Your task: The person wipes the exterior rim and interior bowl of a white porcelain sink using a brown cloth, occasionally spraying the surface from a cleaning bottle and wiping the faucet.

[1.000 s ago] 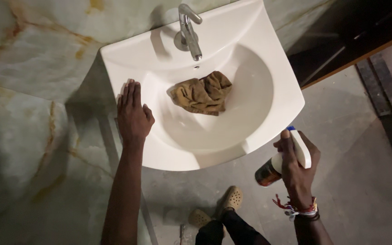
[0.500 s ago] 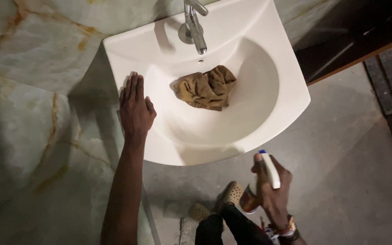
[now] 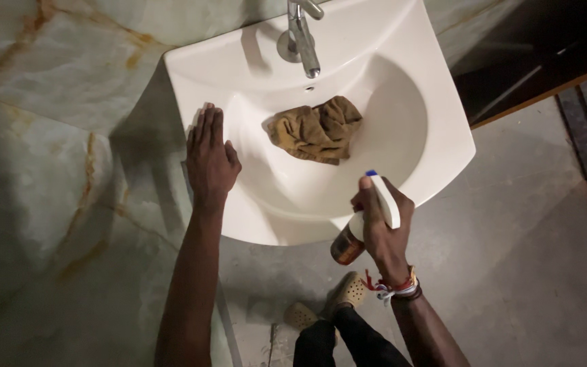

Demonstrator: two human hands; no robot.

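The left hand lies flat, fingers open, on the left rim of the white basin. A crumpled brown cloth sits unused in the bowl below the tap. No foam or wiping shows yet. At the front rim, the right hand grips a spray bottle, long axis tilted, nozzle pointing up toward the bowl.
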